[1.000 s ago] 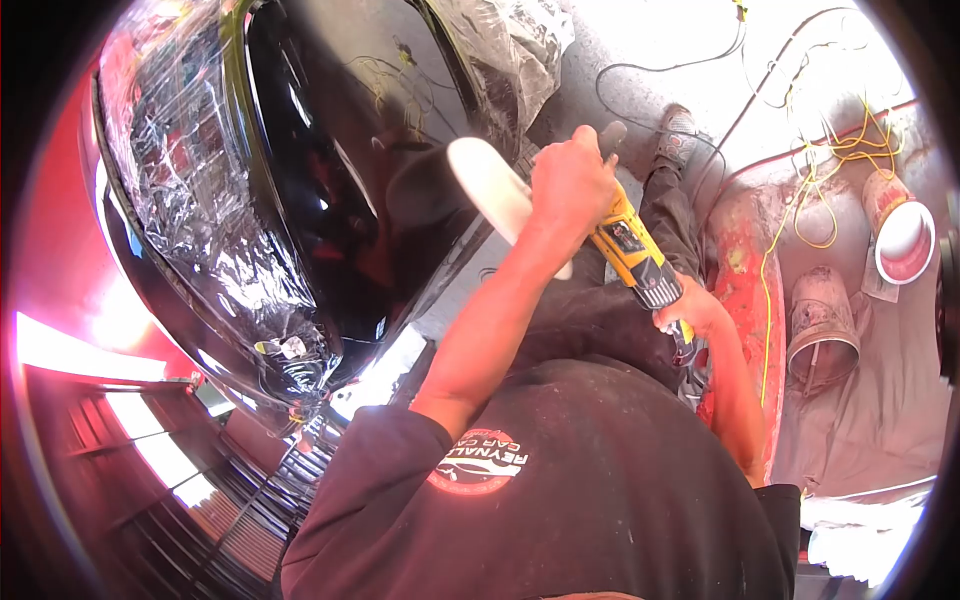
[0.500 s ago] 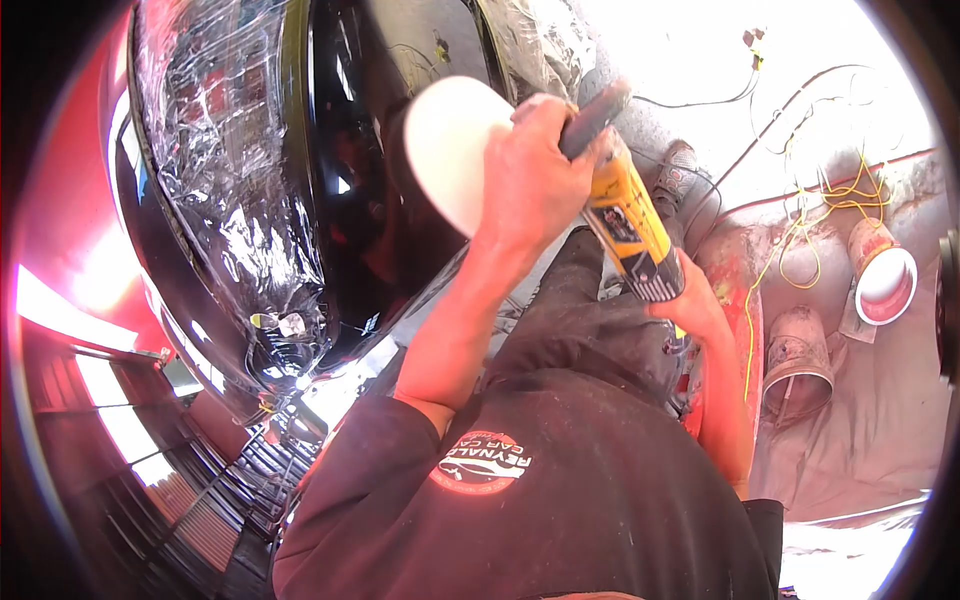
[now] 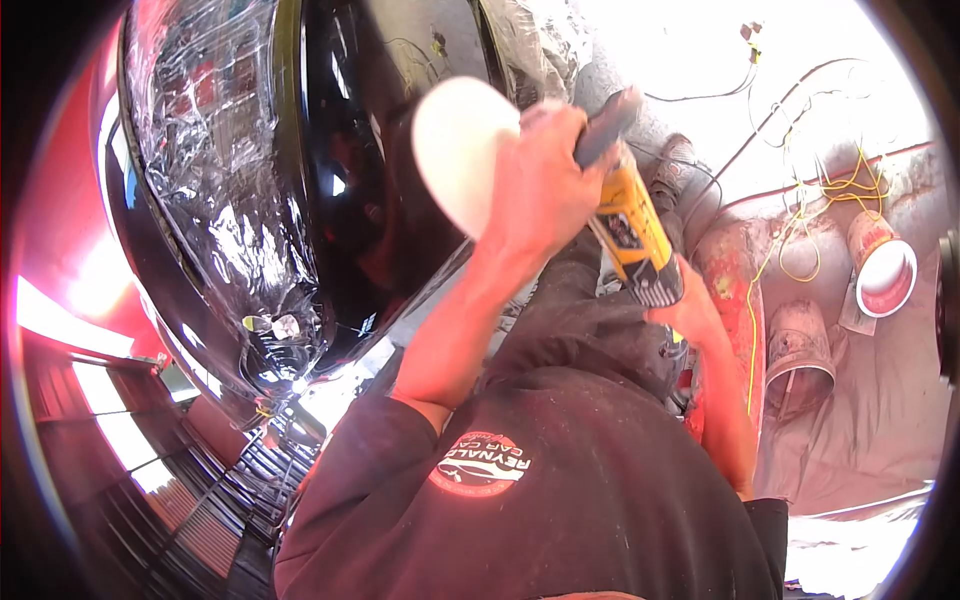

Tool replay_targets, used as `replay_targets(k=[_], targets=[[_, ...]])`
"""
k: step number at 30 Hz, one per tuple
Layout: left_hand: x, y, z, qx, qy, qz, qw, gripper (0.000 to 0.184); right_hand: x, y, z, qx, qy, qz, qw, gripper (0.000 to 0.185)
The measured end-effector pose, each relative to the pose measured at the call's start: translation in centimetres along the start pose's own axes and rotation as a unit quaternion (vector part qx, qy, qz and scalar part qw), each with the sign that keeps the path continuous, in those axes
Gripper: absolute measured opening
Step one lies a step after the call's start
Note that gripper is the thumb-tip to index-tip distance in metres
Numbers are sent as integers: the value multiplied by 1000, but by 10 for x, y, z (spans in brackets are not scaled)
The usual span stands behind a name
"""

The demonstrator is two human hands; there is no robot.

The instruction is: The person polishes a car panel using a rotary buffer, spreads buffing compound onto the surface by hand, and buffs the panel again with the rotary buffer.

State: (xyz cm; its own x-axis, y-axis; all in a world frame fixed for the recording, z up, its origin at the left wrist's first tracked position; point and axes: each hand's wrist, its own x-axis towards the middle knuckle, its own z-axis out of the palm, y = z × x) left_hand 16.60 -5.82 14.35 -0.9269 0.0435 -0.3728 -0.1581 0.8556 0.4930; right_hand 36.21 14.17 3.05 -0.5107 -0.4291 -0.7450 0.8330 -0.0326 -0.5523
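While round white pad (image 3: 462, 155) faces glossy black car panel (image 3: 345, 230), yellow polisher (image 3: 642, 235) sits held out before person's dark shirt (image 3: 610, 480). Left hand (image 3: 545, 190) closed round dark front handle (image 3: 608, 125); right hand (image 3: 692, 305) wrapped about rear end, some fingers hidden. Can't tell whether pad touches panel. Crinkled clear plastic (image 3: 215, 150) spread beside panel. Off to person's right, yellow cord (image 3: 753, 340) trailing, two stained buckets (image 3: 797, 330) near each other.
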Motion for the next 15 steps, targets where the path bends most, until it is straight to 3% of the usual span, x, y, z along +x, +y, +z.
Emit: replay_targets(k=[4, 7, 14, 15], targets=[[46, 15, -33, 13, 32, -13, 999, 30, 36, -53, -3, -2, 31, -57, 998, 63], [74, 12, -43, 43, 46, 24, 998, 27, 55, -75, -2, -5, 30, -46, 998, 61], [0, 5, -44, 31, 22, 52, 998, 29, 0, -24, 41, 9, 57, -78, 995, 61], [-16, 5, -44, 8, -7, 23, 1000, 25, -12, -12, 52, 12, 70, -56, 996, 64]])
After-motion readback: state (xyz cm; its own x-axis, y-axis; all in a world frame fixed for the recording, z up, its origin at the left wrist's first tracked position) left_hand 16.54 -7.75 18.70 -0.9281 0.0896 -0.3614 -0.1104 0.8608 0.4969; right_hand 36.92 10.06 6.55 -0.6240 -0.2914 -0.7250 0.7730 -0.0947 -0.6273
